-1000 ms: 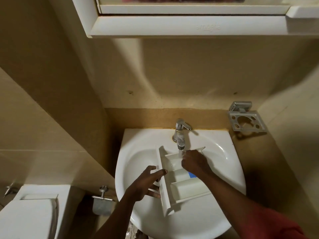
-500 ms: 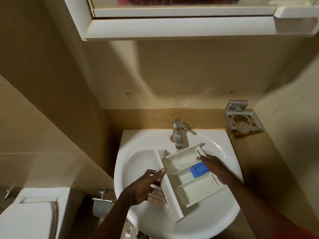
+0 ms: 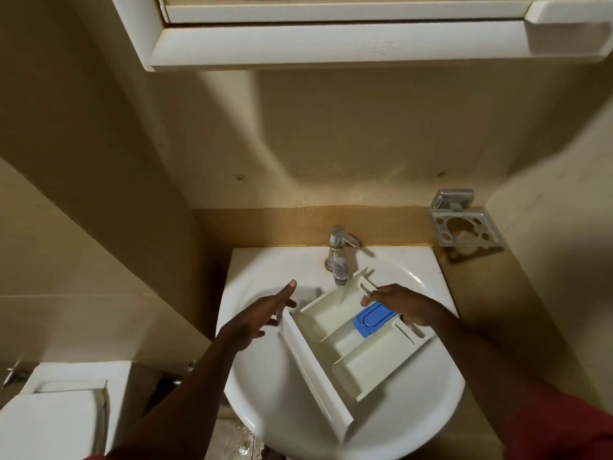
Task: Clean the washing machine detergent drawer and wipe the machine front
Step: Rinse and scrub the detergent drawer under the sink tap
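The only lettering was a raised cursive brand mark, too faint to read, moulded into the front edge of the white plastic mirror cabinet [image 3: 378, 44] mounted on the wall above the basin.

The right hand [image 3: 403, 305] covers the detergent drawer's [image 3: 335, 346] far rim. The cabinet [image 3: 331, 41] and toilet cistern [image 3: 56, 413] are cropped by the frame edges.

Pretty dim, warm yellowish light coming down from above; the cabinet [image 3: 365, 38] is throwing a big soft shadow on the far wall [image 3: 365, 134]. Wide-angle lens is bending the edges, corners looking soft.
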